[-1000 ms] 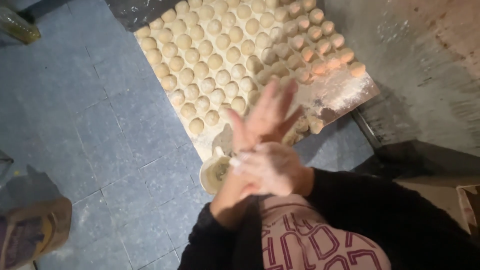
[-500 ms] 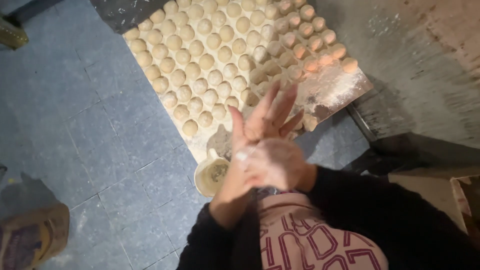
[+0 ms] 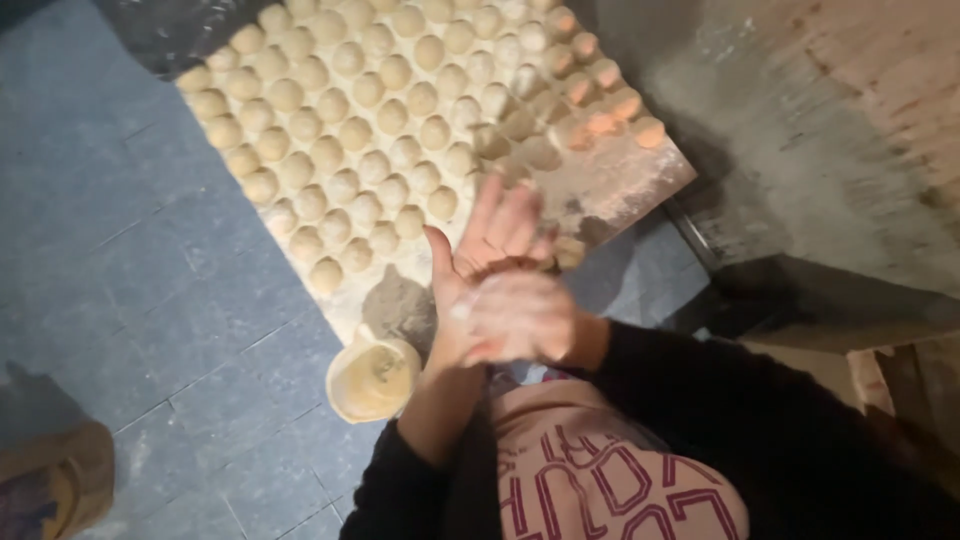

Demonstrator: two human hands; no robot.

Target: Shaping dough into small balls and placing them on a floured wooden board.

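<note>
Dough ball probably pressed between flat left hand (image 3: 480,260) and cupped right hand (image 3: 520,315), above floured board (image 3: 620,185).

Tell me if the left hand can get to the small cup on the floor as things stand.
Probably yes: the cup sits just beside the left hand's forearm, nothing between them, though the right hand is pressed onto its palm.

Whatever lies between the palms is hidden: the right hand (image 3: 520,315) covers the left hand (image 3: 480,250) almost wholly, so only the left's fingertips and thumb show. The board (image 3: 610,185) of dough balls (image 3: 355,133) is cut off at the top edge. Below the board, a brown object (image 3: 55,485), perhaps a sack, is cropped and blurred.
</note>
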